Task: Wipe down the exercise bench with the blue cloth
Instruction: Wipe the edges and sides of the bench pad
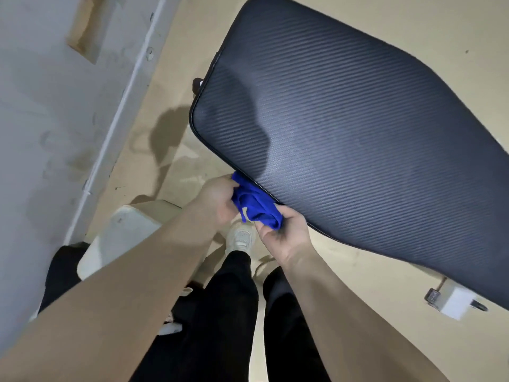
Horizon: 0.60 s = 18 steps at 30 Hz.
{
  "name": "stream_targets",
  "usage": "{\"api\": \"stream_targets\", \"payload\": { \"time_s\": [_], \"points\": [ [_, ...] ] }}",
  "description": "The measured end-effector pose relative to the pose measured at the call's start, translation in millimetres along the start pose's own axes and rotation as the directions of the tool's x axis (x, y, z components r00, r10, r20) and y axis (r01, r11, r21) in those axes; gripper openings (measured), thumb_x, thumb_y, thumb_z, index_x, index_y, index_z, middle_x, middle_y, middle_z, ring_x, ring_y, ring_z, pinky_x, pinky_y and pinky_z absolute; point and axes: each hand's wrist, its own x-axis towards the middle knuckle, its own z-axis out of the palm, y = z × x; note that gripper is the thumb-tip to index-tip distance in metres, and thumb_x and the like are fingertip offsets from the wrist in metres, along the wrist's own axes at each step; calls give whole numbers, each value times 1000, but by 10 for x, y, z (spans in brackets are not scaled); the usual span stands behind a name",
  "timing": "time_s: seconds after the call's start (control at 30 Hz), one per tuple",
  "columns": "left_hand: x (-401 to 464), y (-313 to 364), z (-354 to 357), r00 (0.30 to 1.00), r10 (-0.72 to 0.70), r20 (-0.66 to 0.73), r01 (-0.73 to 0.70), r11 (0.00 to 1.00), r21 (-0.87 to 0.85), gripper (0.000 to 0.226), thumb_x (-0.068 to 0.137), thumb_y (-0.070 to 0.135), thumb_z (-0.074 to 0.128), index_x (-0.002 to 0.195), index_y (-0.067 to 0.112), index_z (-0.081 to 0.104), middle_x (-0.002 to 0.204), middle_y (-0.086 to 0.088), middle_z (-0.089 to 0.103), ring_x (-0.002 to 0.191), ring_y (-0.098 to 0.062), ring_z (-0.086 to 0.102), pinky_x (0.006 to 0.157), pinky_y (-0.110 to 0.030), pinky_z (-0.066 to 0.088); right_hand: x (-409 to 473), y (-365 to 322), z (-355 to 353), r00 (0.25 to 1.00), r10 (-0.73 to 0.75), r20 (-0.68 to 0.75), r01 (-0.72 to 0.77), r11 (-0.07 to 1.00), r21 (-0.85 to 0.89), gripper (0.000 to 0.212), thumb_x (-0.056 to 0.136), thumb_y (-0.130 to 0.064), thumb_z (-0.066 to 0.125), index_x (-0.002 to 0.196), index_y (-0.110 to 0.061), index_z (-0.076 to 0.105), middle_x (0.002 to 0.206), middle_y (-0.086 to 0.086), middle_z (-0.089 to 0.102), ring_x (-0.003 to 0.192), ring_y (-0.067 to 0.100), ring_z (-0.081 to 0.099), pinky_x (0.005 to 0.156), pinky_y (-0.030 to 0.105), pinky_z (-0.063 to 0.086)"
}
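We held the blue cloth [254,206] bunched between both hands at the centre of the frame, just off the lower-left edge of the exercise bench [344,128], whose dark ribbed pad ran from the top centre down to the right edge. Our left hand [217,199] had its fingers curled round the upper end of the bundle, and our right hand [283,234] lay palm-up beneath the lower end, fingers closed on it; neither hand was open, and neither held anything else. We judged that the cloth was crumpled this way because we were gathering or refolding it into a pad that one hand could press flat on the surface. It sat close against the pad's rim, though we could not tell whether it touched. Keeping it at that edge made sense to us: a stroke could start from the near side and sweep across toward the upper right. Below the hands, in the lower centre, we saw dark trousers [220,312] and a pale shoe [242,237] on the tan floor [170,150], so we stood right beside the bench.
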Motion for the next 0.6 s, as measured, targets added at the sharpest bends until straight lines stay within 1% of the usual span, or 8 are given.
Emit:
{"api": "stream_targets", "payload": {
  "time_s": [0.13, 0.2, 0.3, 0.33, 0.4, 0.43, 0.5, 0.6],
  "points": [
    [-42, 262, -108, 1000, 11, 13, -12, 994, 110, 39, 91, -14, 17, 82, -2, 53, 87, -14, 57, 77, -29, 56, 86, -48, 47, 67, 120, 158, 1000, 15, -20, -11, 984, 176, 25, 91, 6, 32, 96, 4, 56, 91, 16, 59, 79, 24, 59, 59, 29, 57],
    [-98, 246, -36, 1000, -27, -4, 27, 984, 175, 35, 92, -12, 21, 79, 0, 50, 82, -12, 55, 72, -26, 55, 78, -44, 47, 44, 47, 22, 994, 54, -95, -34, 981, 193, 25, 97, -2, 32, 97, 5, 56, 96, 19, 60, 86, 28, 60, 61, 36, 58],
    [-152, -34, 201, 991, -130, 20, 115, 932, 344, 34, 91, -13, 23, 75, 5, 47, 75, -10, 52, 65, -22, 52, 55, -33, 45, -142, -132, -363, 987, 12, -161, 15, 986, 165, 27, 99, -5, 30, 98, 6, 55, 104, 20, 60, 107, 32, 57, 94, 39, 46],
    [-154, -196, 306, 987, -158, 31, 132, 904, 407, 33, 91, -13, 24, 72, 6, 44, 73, -9, 48, 62, -22, 49, 51, -30, 42, -203, -202, -508, 981, -23, -193, 60, 980, 189, 27, 99, -4, 29, 95, 5, 55, 103, 20, 60, 104, 32, 58, 97, 41, 44],
    [-196, -542, 506, 981, -190, 30, 154, 871, 466, 33, 93, -10, 28, 67, 7, 39, 69, -9, 44, 58, -20, 45, 50, -29, 40, -289, -335, -765, 964, -85, -253, 144, 964, 224, 28, 99, -4, 28, 95, 3, 54, 100, 18, 60, 91, 30, 59, 86, 39, 48],
    [-220, -701, 591, 981, -191, 34, 154, 876, 457, 33, 94, -9, 30, 66, 7, 38, 66, -9, 46, 55, -19, 47, 48, -29, 42, -285, -406, -883, 954, -103, -282, 168, 962, 215, 28, 99, -4, 27, 99, 1, 55, 101, 16, 61, 91, 28, 60, 82, 38, 49],
    [-271, -854, 673, 983, -178, 51, 150, 928, 341, 36, 95, -10, 24, 66, 3, 40, 58, -12, 51, 50, -19, 51, 42, -25, 49, -255, -522, -1036, 953, -116, -282, 171, 968, 182, 31, 96, 0, 26, 108, -2, 55, 110, 15, 62, 102, 28, 60, 88, 39, 51],
    [-223, -722, 557, 981, -191, 23, 187, 976, 108, 35, 97, -7, 25, 67, 6, 40, 70, -6, 43, 57, -14, 49, 70, -20, 53, -254, -514, -972, 977, -80, -199, 86, 996, 20, 33, 95, 0, 28, 114, -3, 55, 118, 14, 60, 108, 28, 59, 90, 37, 51]
  ]
}}
